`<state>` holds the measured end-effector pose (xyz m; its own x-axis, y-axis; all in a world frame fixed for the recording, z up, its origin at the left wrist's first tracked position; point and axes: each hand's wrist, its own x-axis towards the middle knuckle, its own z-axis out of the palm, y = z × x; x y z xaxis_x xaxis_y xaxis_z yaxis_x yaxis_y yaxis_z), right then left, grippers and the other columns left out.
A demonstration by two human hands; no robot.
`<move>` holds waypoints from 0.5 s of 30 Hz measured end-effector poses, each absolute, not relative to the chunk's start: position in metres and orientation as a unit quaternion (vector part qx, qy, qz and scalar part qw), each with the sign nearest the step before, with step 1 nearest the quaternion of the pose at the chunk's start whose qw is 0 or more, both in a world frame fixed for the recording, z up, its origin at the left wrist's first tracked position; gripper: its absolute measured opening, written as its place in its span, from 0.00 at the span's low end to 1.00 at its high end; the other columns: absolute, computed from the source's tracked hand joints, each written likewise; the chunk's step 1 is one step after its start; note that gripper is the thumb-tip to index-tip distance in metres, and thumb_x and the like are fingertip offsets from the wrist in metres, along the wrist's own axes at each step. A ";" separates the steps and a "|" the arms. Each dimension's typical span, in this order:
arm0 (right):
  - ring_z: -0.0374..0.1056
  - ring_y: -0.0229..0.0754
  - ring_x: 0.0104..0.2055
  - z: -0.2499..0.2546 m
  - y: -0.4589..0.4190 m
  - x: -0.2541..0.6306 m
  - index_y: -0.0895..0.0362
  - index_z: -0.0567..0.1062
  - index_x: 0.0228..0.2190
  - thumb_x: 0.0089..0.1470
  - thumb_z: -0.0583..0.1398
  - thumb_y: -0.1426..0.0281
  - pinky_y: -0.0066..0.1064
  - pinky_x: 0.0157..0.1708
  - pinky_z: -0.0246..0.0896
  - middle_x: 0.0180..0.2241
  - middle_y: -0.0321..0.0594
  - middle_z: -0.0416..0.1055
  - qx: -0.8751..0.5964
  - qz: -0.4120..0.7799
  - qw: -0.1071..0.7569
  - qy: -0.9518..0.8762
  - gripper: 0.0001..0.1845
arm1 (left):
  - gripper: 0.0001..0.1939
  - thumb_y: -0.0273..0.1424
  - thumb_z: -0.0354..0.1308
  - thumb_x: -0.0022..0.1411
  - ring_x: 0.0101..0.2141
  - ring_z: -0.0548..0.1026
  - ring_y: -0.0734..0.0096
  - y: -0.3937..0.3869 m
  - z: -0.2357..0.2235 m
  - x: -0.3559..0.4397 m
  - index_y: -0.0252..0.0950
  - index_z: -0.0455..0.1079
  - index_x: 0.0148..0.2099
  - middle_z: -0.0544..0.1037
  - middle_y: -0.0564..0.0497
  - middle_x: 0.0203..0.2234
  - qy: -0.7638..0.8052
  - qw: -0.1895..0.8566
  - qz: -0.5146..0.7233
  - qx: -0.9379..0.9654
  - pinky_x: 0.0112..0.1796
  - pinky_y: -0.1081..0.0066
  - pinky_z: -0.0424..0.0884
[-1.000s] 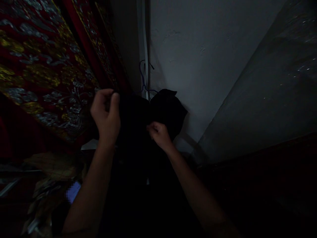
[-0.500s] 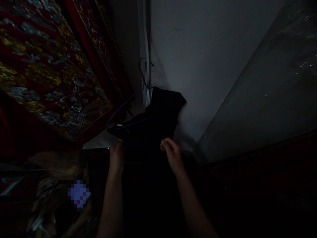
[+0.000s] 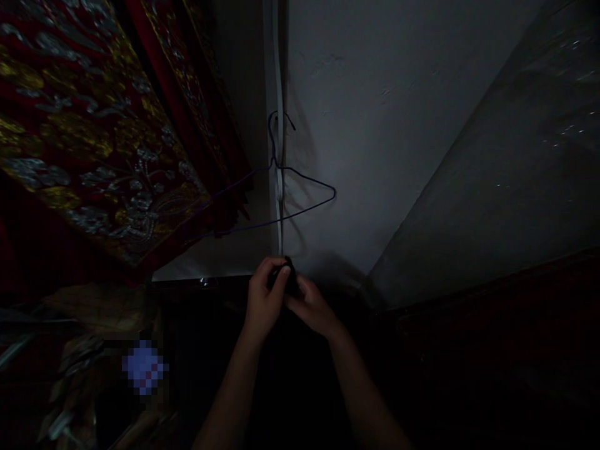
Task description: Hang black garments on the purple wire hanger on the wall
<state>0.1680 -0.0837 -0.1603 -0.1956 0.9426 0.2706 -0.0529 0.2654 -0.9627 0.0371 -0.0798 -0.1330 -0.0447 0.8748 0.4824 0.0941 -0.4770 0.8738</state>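
Note:
Both my hands meet low in the middle of the view, on a black garment whose lower part is lost in the dark. My left hand pinches its bunched upper edge between thumb and fingers. Just right of it, my right hand is closed on the same dark cloth; part of its grip is hidden. Above them a thin purple wire hanger hangs bare by its hook in front of a pale cable or pipe on the wall.
A red cloth with gold and silver embroidery hangs at the upper left. Behind is a grey wall, with a plastic-like sheet slanting across the right. Cardboard-like clutter and a blurred blue patch lie lower left.
The black garment has come off the hanger, which now hangs bare. My hands, apart before, have come together with the cloth gathered between them.

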 end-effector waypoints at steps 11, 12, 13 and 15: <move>0.70 0.41 0.35 -0.069 -0.012 0.208 0.55 0.79 0.44 0.50 0.57 0.75 0.30 0.37 0.64 0.35 0.36 0.77 -0.374 0.287 0.517 -0.714 0.20 | 0.17 0.45 0.61 0.64 0.46 0.81 0.52 -0.049 -0.160 -0.025 0.42 0.80 0.48 0.84 0.46 0.44 0.383 0.480 0.303 0.729 0.49 0.57 0.76; 0.70 0.41 0.36 -0.068 -0.003 0.210 0.54 0.78 0.49 0.50 0.57 0.76 0.31 0.39 0.64 0.38 0.37 0.78 -0.387 0.260 0.530 -0.708 0.24 | 0.16 0.44 0.62 0.62 0.44 0.81 0.53 -0.050 -0.161 -0.033 0.42 0.81 0.47 0.85 0.46 0.43 0.389 0.487 0.279 0.730 0.47 0.58 0.76; 0.71 0.41 0.36 -0.069 0.006 0.211 0.54 0.77 0.50 0.50 0.57 0.75 0.31 0.40 0.64 0.40 0.38 0.78 -0.402 0.239 0.532 -0.706 0.25 | 0.15 0.44 0.64 0.61 0.41 0.82 0.53 -0.050 -0.160 -0.041 0.42 0.82 0.45 0.85 0.47 0.41 0.401 0.486 0.268 0.729 0.44 0.59 0.77; 0.71 0.42 0.37 -0.075 0.020 0.213 0.55 0.80 0.44 0.53 0.58 0.73 0.32 0.41 0.63 0.39 0.39 0.79 -0.429 0.210 0.512 -0.714 0.17 | 0.13 0.42 0.67 0.58 0.36 0.81 0.54 -0.050 -0.154 -0.060 0.41 0.82 0.41 0.85 0.47 0.37 0.435 0.472 0.262 0.721 0.37 0.64 0.76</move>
<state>0.2130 0.0198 -0.0749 -0.1072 0.8276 0.5510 0.3971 0.5437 -0.7394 -0.0596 -0.0504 -0.1539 0.4837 0.8747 -0.0324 0.3798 -0.1764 0.9081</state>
